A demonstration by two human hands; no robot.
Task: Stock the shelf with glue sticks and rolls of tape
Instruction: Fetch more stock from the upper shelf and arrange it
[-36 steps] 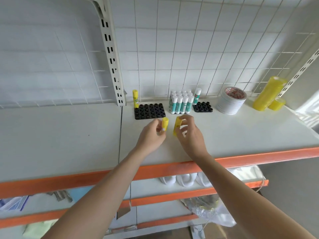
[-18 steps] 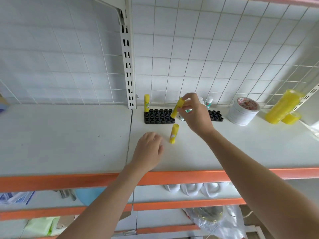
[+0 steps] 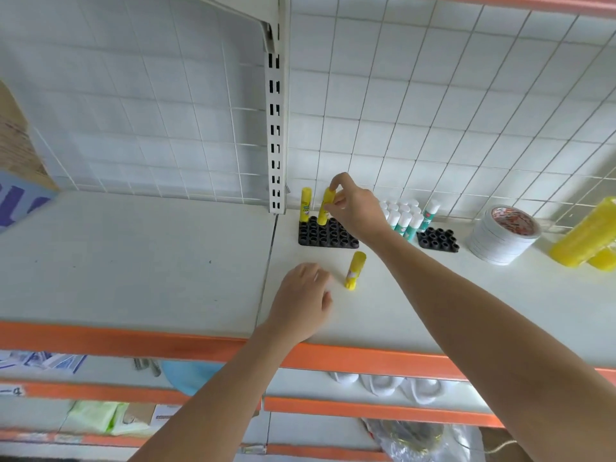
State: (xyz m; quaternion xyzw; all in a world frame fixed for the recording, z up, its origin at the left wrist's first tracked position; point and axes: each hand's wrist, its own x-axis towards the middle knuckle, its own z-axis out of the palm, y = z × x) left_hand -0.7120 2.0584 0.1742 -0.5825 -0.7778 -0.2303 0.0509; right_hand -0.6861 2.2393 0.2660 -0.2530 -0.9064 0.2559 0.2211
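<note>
White wire-grid back wall (image 3: 433,111); orange-edged shelving (image 3: 166,255), seemingly daylit.

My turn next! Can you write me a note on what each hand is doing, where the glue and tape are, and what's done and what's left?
Right hand pinches a yellow glue stick, lowering it into the black holder, back row.
Left hand rests open on the shelf, holding nothing.
Done: one yellow stick stands in the holder's back left corner.
Left: the loose yellow stick on the shelf.
Tape rolls sit at the right.
</note>
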